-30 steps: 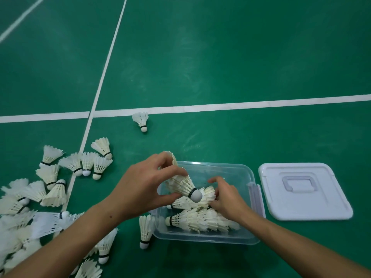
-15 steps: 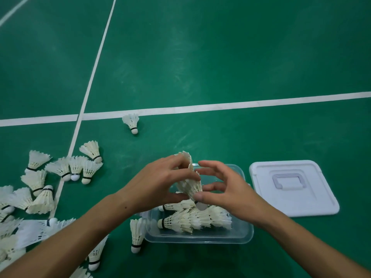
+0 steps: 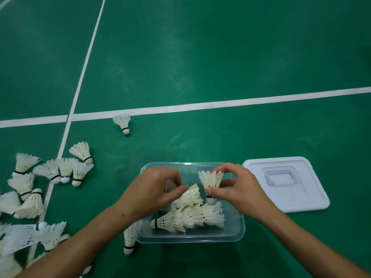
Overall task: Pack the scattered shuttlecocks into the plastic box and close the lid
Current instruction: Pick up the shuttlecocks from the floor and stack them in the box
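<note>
lid (image 3: 305, 199) beside box (image 3: 240, 231), loose shuttlecocks (image 3: 66, 169) left

Both hands over the clear plastic box (image 3: 240, 227)

Right hand (image 3: 239, 189) pinches an upright shuttlecock (image 3: 211, 180); left hand (image 3: 152, 192) holds another shuttlecock (image 3: 190, 196); white lid (image 3: 305, 199) lies beside.

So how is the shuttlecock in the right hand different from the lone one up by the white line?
The held shuttlecock is gripped by the right hand above the box; the lone shuttlecock lies untouched on the floor, far from the box. The held one looks larger, being nearer the camera. Both are white-feathered, with a dark band above a white cork, cork pointing toward the viewer.
</note>
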{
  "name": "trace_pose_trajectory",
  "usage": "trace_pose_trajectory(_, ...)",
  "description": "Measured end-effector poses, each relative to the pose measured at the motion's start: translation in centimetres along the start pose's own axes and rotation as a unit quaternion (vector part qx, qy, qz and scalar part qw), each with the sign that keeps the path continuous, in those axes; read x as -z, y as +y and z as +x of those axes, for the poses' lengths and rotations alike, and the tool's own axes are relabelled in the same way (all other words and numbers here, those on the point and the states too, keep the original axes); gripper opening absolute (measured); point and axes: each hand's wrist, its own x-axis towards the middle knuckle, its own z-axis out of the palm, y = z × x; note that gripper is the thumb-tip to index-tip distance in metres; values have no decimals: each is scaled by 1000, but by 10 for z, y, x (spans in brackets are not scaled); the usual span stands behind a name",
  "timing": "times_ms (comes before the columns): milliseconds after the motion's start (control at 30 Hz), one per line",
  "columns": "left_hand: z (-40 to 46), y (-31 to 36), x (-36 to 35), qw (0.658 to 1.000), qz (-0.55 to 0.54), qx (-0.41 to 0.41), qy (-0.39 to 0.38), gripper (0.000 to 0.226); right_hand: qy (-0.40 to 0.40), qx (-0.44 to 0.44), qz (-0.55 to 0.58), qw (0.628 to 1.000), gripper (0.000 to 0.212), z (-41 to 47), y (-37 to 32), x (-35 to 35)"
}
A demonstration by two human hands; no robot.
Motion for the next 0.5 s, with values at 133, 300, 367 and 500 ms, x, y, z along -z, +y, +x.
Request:
trace_pose_trajectory(133,1,7,-42,982,136,101,-86,41,85,28,-112,990,34,1,5,-5)
trace_pose_trajectory(300,23,1,-77,960,239,102,-108,60,130,60,-290,946,34,-4,9,-18)
trace_pose_trajectory(367,32,-3,-82,959,230,119,-111,67,136,65,-331,931,32,-8,9,-23)
trace_pose_trajectory(500,44,-8,-86,957,216,128,-146,70,144,73,-300,940,24,-9,16,-21)
